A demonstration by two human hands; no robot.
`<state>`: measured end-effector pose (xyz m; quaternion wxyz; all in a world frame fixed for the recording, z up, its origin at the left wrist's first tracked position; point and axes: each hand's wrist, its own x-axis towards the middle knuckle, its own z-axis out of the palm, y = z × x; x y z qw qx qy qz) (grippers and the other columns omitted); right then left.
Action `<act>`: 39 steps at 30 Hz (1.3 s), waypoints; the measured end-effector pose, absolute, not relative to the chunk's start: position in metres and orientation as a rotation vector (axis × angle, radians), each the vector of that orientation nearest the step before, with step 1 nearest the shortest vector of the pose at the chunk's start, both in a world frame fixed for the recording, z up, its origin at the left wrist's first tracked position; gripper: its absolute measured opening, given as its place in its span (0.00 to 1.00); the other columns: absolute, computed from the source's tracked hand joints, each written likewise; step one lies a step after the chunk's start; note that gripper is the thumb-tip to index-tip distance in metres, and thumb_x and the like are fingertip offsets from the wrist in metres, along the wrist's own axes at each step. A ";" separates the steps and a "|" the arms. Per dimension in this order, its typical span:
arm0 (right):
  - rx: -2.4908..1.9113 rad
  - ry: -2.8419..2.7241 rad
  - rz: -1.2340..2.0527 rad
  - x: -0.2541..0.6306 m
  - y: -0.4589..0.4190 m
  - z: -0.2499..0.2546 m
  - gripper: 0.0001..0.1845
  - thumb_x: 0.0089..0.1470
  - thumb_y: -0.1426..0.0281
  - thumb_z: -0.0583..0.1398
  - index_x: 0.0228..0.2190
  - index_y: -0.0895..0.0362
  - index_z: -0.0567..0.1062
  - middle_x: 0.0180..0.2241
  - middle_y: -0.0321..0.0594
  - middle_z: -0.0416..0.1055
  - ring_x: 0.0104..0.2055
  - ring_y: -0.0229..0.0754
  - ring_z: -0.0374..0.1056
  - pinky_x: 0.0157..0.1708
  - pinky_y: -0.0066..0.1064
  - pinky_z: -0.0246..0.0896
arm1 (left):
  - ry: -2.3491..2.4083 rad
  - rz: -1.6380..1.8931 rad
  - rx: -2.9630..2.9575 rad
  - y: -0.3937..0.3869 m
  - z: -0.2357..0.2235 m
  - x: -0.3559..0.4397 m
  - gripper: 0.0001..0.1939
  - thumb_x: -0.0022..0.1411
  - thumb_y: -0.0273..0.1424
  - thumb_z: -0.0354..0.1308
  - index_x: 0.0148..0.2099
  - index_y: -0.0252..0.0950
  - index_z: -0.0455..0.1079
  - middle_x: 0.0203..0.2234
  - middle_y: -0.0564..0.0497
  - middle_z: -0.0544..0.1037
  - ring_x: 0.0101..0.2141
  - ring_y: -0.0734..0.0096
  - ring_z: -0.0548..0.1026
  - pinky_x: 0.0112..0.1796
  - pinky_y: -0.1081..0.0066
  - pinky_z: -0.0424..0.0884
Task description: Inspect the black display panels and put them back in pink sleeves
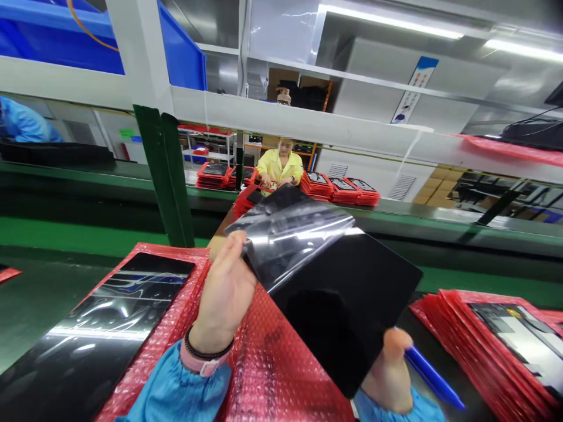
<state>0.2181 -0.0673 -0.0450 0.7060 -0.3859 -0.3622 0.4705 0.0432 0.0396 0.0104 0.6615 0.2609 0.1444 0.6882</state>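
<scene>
Blue sleeves point(171, 387) reach both wrists closest to the camera. The left hand point(224, 287), fingers pressed together, pinches clear film point(285, 240) curling off one corner of a glossy black panel point(338, 310), held above a red bubble pouch point(281, 363). The right hand point(389, 378) shows a thumb under the panel's lower corner; its other fingers are hidden, so their state cannot be told. A slipping grip could drop the panel, and contact with the blue pen point(433, 375) just beside it could scratch the surface. Counted nearby: two black panels, with the second panel point(88, 334) on the pouch, one pen and one red pouch stack point(475, 346) at right. Across the line, one co-worker in a yellow smock point(280, 167) stands near roughly five red stacks point(316, 184).
</scene>
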 end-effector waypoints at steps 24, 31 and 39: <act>-0.775 -0.902 0.905 0.170 -0.074 -0.010 0.39 0.47 0.71 0.68 0.57 0.38 0.63 0.55 0.38 0.71 0.55 0.52 0.69 0.52 0.46 0.67 | 0.337 1.861 0.606 0.026 0.024 0.024 0.08 0.67 0.32 0.51 0.39 0.40 0.72 0.40 0.52 0.79 0.47 0.66 0.76 0.51 0.62 0.71; -0.766 -0.871 0.955 0.174 -0.074 -0.007 0.30 0.45 0.67 0.69 0.51 0.41 0.69 0.46 0.39 0.76 0.45 0.49 0.74 0.45 0.42 0.68 | 0.333 1.833 0.524 0.037 0.022 0.019 0.08 0.62 0.29 0.53 0.32 0.39 0.72 0.32 0.56 0.79 0.38 0.69 0.77 0.43 0.68 0.73; -1.031 -0.973 0.882 0.191 -0.087 -0.003 0.14 0.44 0.59 0.69 0.34 0.50 0.79 0.24 0.38 0.74 0.28 0.48 0.71 0.32 0.39 0.69 | 0.536 1.872 0.476 0.048 0.024 0.012 0.06 0.53 0.27 0.53 0.24 0.36 0.66 0.22 0.56 0.67 0.26 0.75 0.68 0.33 0.76 0.67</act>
